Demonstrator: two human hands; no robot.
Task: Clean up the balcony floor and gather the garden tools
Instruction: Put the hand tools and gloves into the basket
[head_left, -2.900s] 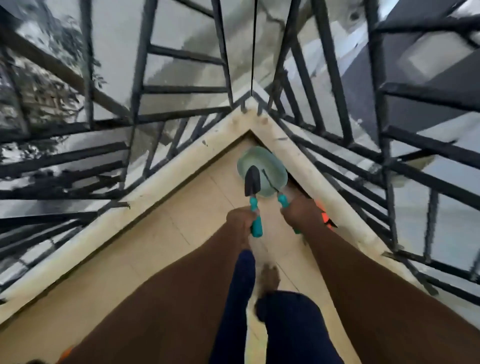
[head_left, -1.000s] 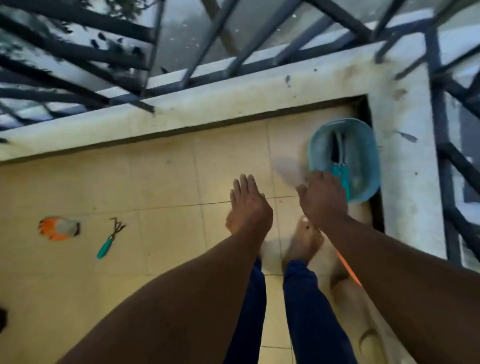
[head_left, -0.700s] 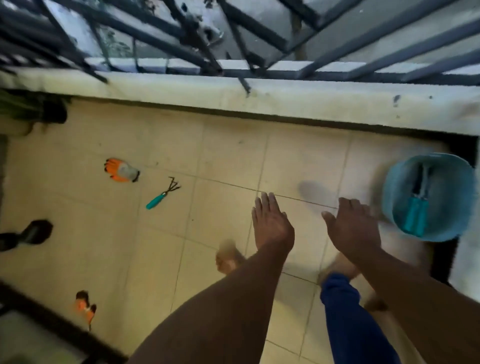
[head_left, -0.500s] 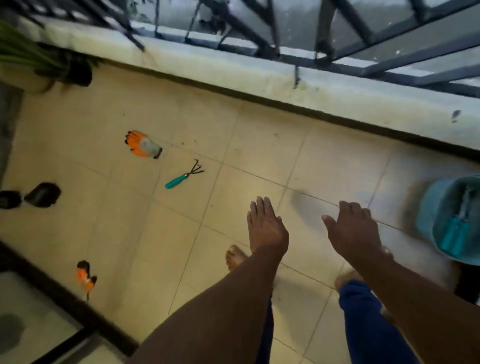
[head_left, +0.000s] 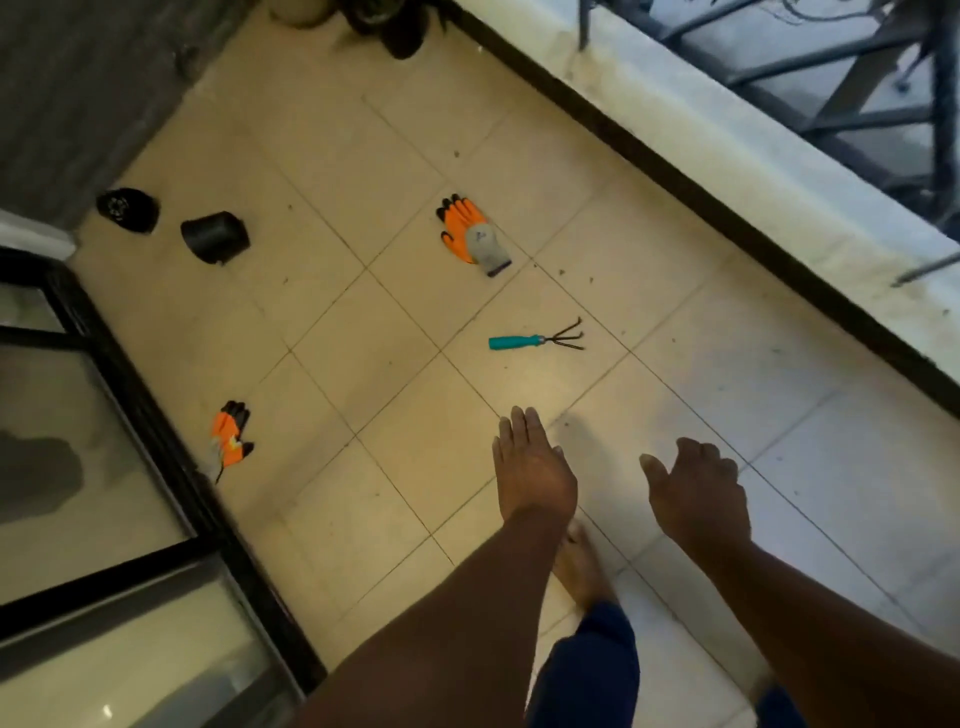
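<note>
A small hand rake with a teal handle and dark prongs lies on the cream tiled floor, a little beyond my hands. Farther off lies an orange and grey garden glove, flat on the tiles. A second orange glove lies crumpled by the dark door frame at the left. My left hand hovers over the floor with fingers straight and holds nothing. My right hand hangs beside it with loosely curled fingers, also holding nothing. The teal basin with the other tools is out of view.
Two black plastic pots lie tipped over at the far left near a grey wall. A glass sliding door with a black frame runs along the left. A white ledge with metal railing borders the right. Bits of soil dot the tiles.
The view has swung left, away from the teal basin, which has left the frame. The rake and gloves are now closer and more central. Both hands stay empty.
</note>
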